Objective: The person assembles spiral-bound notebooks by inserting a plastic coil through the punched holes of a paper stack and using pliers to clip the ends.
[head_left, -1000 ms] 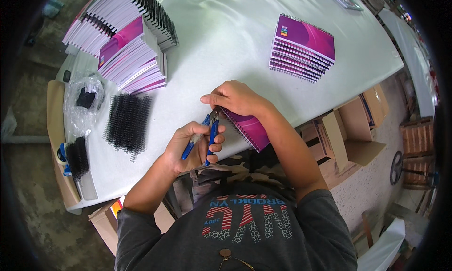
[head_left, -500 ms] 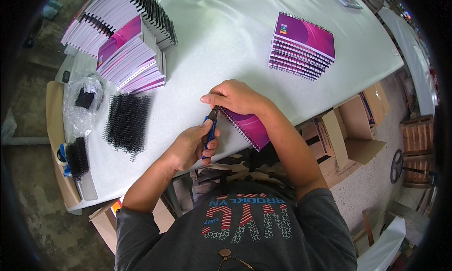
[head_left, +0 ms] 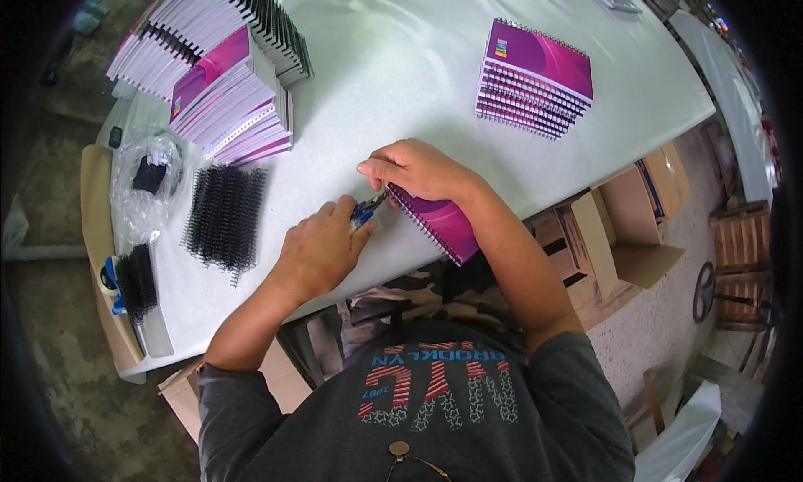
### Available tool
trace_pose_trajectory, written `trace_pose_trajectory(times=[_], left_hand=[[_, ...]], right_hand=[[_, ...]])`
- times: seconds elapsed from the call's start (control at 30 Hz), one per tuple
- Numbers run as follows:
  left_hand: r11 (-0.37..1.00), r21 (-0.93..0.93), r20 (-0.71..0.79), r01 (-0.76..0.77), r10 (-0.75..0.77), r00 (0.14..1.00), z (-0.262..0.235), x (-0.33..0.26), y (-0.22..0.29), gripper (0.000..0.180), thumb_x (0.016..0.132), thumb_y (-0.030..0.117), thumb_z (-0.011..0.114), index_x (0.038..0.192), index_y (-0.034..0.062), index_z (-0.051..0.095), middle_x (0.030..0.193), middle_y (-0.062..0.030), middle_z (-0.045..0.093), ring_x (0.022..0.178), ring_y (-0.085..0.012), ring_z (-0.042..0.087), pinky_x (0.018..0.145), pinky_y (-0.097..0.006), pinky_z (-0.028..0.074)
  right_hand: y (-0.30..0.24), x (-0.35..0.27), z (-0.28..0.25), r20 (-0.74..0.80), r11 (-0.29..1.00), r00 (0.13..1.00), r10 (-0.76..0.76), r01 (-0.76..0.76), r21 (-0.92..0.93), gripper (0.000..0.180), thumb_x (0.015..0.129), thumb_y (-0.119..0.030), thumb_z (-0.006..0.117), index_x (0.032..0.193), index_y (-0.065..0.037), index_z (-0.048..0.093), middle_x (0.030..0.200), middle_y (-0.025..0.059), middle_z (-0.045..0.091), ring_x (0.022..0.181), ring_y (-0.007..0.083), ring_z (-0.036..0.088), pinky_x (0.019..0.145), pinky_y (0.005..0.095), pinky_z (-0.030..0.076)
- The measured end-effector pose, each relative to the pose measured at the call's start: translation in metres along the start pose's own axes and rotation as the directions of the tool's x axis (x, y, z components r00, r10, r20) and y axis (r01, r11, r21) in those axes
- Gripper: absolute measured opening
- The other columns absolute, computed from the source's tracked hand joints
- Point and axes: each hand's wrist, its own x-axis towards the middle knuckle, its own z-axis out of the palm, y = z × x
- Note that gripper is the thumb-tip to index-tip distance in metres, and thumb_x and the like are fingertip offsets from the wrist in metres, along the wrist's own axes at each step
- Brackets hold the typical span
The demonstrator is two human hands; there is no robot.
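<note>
My left hand (head_left: 324, 241) is closed around the blue handles of a pair of pliers (head_left: 365, 213). Their dark jaws reach the upper end of the black spiral binding on a purple notebook (head_left: 443, 228). My right hand (head_left: 418, 171) grips that notebook near the same corner, with the thumb and fingers bent by the plier tips. The notebook lies slanted at the table's near edge, its spiral edge facing left; my right hand and forearm cover part of its cover. Whether the jaws touch the wire is too small to tell.
A stack of spiral-bound purple notebooks (head_left: 535, 80) stands at the far right of the white table (head_left: 376, 72). Taller notebook piles (head_left: 230, 93) rise at the far left. Nearer lie black spiral coils (head_left: 223, 218) and a clear plastic bag (head_left: 144, 181). Open cardboard boxes (head_left: 615, 239) sit right, below the table.
My left hand has turned over, from palm-up to back-up, swinging the plier handles to the left and upward. The right hand and notebook stay almost in place.
</note>
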Motion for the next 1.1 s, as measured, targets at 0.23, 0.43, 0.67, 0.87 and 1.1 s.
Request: trace_pose_trajectory(times=[0.23, 0.43, 0.67, 0.87, 1.1], left_hand=[[0.887, 0.300, -0.194, -0.350, 0.416, 0.888, -0.022, 0.013, -0.054, 0.050, 0.080, 0.032, 0.064, 0.121, 0.0056, 0.050, 0.115, -0.0179, 0.051, 0.108, -0.0332, 0.049, 0.091, -0.041, 0.038], [0.835, -0.353, -0.608, -0.422, 0.139, 0.782, 0.029, 0.032, -0.003, 0.050, 0.073, 0.013, 0.074, 0.117, 0.0033, 0.053, 0.097, -0.0132, 0.058, 0.074, -0.0219, 0.061, 0.067, -0.034, 0.050], [0.960, 0.005, -0.953, -0.280, 0.090, 0.290, -0.012, 0.025, -0.056, 0.030, 0.067, 0.006, 0.074, 0.095, 0.0045, 0.063, 0.083, -0.0092, 0.062, 0.065, -0.0181, 0.058, 0.055, -0.028, 0.046], [0.795, -0.306, -0.951, 0.524, -0.233, -0.202, -0.092, -0.009, -0.195, 0.052, 0.077, 0.018, 0.070, 0.121, 0.0006, 0.050, 0.117, -0.0217, 0.052, 0.107, -0.0316, 0.052, 0.092, -0.037, 0.040], [0.747, -0.448, -0.694, -0.492, 0.056, 0.717, -0.017, 0.004, -0.029, 0.056, 0.083, 0.018, 0.066, 0.131, 0.0037, 0.043, 0.120, -0.0112, 0.052, 0.110, -0.0226, 0.050, 0.091, -0.036, 0.039]], right_hand=[[-0.002, -0.003, 0.001, 0.050, 0.974, 0.997, 0.055, -0.065, 0.219, 0.044, 0.094, -0.038, 0.048, 0.075, 0.000, 0.061, 0.067, 0.0061, 0.060, 0.062, 0.0174, 0.064, 0.060, 0.0280, 0.044], [0.002, -0.005, 0.005, -0.023, 0.989, 0.999, 0.032, -0.028, 0.147, 0.052, 0.092, -0.045, 0.046, 0.078, 0.000, 0.067, 0.066, 0.0104, 0.064, 0.064, 0.0164, 0.059, 0.067, 0.0293, 0.045], [0.000, -0.009, 0.004, 0.006, 0.959, 1.000, -0.029, 0.026, 0.282, 0.042, 0.092, -0.037, 0.048, 0.079, 0.000, 0.065, 0.064, 0.0063, 0.062, 0.062, 0.0127, 0.056, 0.062, 0.0273, 0.043], [-0.005, -0.002, 0.021, 0.046, 0.970, 0.999, -0.023, 0.011, 0.244, 0.033, 0.092, -0.030, 0.051, 0.083, 0.000, 0.063, 0.064, 0.0046, 0.060, 0.060, 0.0098, 0.055, 0.058, 0.0244, 0.041], [-0.022, -0.027, -0.021, -0.297, 0.702, 0.946, -0.131, 0.300, 0.646, 0.038, 0.095, -0.036, 0.044, 0.085, -0.001, 0.057, 0.050, 0.0013, 0.047, 0.044, 0.0089, 0.042, 0.045, 0.0255, 0.035]])
